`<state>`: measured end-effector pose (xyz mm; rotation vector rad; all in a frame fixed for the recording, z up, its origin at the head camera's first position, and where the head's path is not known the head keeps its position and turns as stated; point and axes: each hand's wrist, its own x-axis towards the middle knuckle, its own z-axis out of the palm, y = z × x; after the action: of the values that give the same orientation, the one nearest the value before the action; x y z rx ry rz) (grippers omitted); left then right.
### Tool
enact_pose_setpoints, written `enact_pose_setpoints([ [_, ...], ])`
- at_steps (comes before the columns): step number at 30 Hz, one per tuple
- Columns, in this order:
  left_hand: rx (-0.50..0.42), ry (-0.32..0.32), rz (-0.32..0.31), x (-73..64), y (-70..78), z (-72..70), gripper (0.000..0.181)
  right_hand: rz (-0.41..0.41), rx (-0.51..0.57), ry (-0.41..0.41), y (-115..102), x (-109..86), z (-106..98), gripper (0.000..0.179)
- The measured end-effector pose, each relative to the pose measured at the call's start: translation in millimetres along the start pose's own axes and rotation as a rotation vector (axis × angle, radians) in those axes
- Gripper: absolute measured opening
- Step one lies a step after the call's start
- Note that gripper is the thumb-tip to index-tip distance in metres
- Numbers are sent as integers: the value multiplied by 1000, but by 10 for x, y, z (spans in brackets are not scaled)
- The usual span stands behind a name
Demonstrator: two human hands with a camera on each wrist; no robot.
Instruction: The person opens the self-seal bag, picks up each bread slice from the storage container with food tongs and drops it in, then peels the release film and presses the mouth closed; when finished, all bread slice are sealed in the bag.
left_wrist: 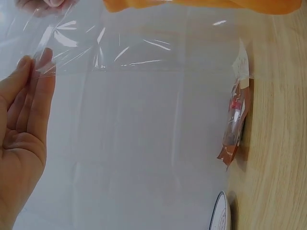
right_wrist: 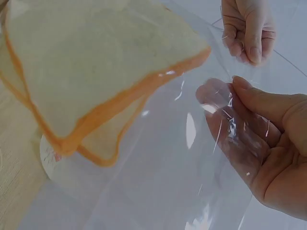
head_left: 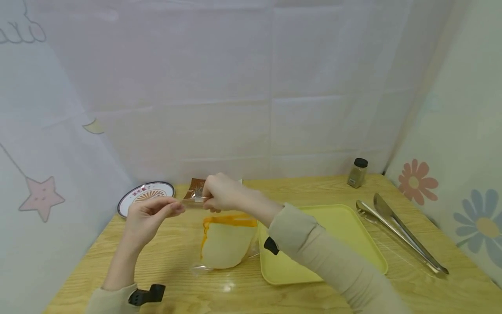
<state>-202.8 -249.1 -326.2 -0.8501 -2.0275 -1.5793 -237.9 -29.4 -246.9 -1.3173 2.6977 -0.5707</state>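
A clear plastic bag (left_wrist: 139, 50) holds bread slices (head_left: 227, 246) with pale faces and orange crusts; it hangs from both hands above the wooden table. My left hand (head_left: 147, 218) pinches one part of the bag's upper edge between thumb and fingers. A short way to the right, my right hand (head_left: 227, 194) pinches the same edge, its thumb and fingers seen through the film in the right wrist view. Between the hands the film is drawn taut. At least two slices (right_wrist: 115, 62) overlap inside, tilted in the right wrist view.
Right of the bread lies a yellow tray (head_left: 345, 231), partly behind the right sleeve. Metal tongs (head_left: 404, 235) and a dark-lidded spice jar (head_left: 357, 173) are farther right. A patterned plate (head_left: 129, 199) and a brown packet (head_left: 194, 187) stand near the back cloth (head_left: 219, 109).
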Motion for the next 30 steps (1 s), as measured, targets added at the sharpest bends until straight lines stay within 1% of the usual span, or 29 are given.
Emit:
enact_pose_setpoints([
  [3,26,3,-17,-4,-6,-14,9,1,28,4,110,-102,-29,23],
  [10,75,22,-51,-20,-1,-48,9,11,40,26,362,-362,-129,20],
  [13,88,32,-66,-26,-3,-57,8,26,90,37,457,-478,-171,17],
  [17,77,42,-65,-33,-12,-69,9,36,172,64,568,-612,-205,13],
  [20,53,42,-64,-37,-16,-80,9,43,230,90,638,-697,-206,9],
  [25,-6,44,-86,-43,-11,-91,10,133,394,136,747,-815,-148,7],
  [27,-26,51,-98,-42,-7,-94,11,159,459,177,788,-845,-101,9],
  [30,-38,74,-130,-41,2,-93,13,173,553,259,845,-874,0,13],
])
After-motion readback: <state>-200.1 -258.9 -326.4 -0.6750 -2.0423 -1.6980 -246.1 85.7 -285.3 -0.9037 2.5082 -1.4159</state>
